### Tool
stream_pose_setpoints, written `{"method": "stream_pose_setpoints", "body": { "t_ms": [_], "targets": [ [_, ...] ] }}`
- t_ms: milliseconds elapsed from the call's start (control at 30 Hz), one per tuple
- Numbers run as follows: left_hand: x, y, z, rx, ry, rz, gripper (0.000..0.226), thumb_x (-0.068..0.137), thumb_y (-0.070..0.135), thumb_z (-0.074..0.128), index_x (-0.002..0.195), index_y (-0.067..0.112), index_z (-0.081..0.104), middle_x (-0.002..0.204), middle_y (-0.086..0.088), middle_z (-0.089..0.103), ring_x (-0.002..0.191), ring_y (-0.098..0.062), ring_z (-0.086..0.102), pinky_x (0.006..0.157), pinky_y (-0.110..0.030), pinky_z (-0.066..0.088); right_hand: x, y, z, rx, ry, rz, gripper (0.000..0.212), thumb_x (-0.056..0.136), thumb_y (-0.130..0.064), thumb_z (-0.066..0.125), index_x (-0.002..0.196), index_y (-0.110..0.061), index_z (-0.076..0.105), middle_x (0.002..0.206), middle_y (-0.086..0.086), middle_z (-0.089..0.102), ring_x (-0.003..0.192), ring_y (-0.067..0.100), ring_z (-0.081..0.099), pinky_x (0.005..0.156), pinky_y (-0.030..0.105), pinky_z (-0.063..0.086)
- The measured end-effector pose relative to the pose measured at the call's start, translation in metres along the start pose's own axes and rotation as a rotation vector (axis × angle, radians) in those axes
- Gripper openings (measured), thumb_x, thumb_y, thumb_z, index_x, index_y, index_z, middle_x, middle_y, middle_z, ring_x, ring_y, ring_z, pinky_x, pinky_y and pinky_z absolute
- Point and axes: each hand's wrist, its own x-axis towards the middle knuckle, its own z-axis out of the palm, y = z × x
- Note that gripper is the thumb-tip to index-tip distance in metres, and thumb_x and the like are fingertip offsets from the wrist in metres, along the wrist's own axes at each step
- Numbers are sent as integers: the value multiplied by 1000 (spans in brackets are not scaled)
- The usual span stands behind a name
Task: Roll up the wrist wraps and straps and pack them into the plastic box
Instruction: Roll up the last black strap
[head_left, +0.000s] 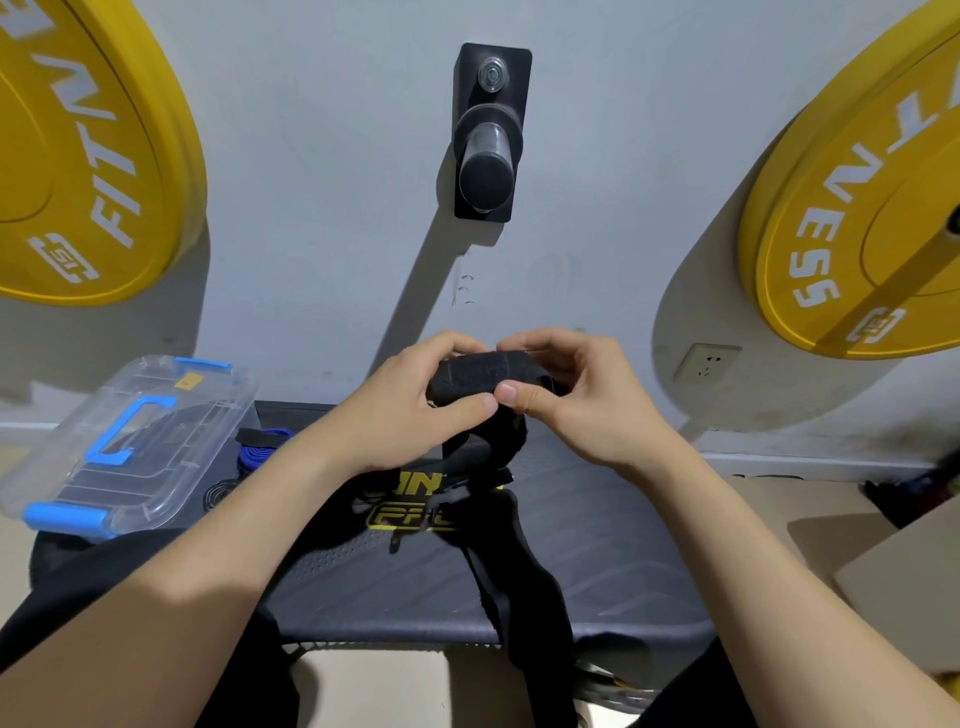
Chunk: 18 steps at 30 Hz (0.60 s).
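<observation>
A grey wall (322, 208) fills the far side, with one yellow weight plate (78, 156) hung at its left and another yellow plate (852, 218) at its right. Below them a dark grey textured pad (597, 561) carries the work. The clear plastic box (171, 478) sits tilted on the pad's far left corner, its lid on, with a blue handle and blue latches; dark shapes show through it, but whether they lie inside or beneath cannot be told. Both forearms reach in from the pad's near edge. The left hand (410, 410) and the right hand (576, 395) meet above the far middle of the pad, each curled round the black wrist wrap (483, 371), thumbs touching on its near face and fingers over its far side. The wrap is partly rolled into a thick bundle between them, held clear of the pad; its loose tail (524, 597) drops and trails over the near edge. A black strap with yellow lettering (410, 512) lies on the pad just under the hands. A black peg (488, 135) juts from the wall above. A blue strap (262, 447) lies just beside the box, toward the pad's far edge. A white socket (706, 362) sits low on the wall at right
</observation>
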Motion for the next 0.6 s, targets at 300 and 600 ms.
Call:
{"method": "stream_pose_setpoints", "body": {
  "t_ms": [300, 600],
  "targets": [
    [0, 0, 1, 28, 76, 0, 45, 82, 38, 86, 116, 41, 56, 113, 18, 70, 105, -11, 70, 93, -46, 58, -1, -4, 0, -111, -53, 19, 20, 96, -23, 81, 115, -18, 79, 92, -2, 80, 78, 13, 71, 79, 37, 58],
    [0, 2, -8, -155, 12, 17, 36, 83, 32, 87, 115, 35, 70, 116, 3, 77, 110, -21, 74, 105, -49, 58, -6, -4, -5, -122, -235, 60, 12, 101, -33, 75, 111, -27, 76, 99, -5, 78, 91, 14, 68, 90, 34, 54]
  ]
}}
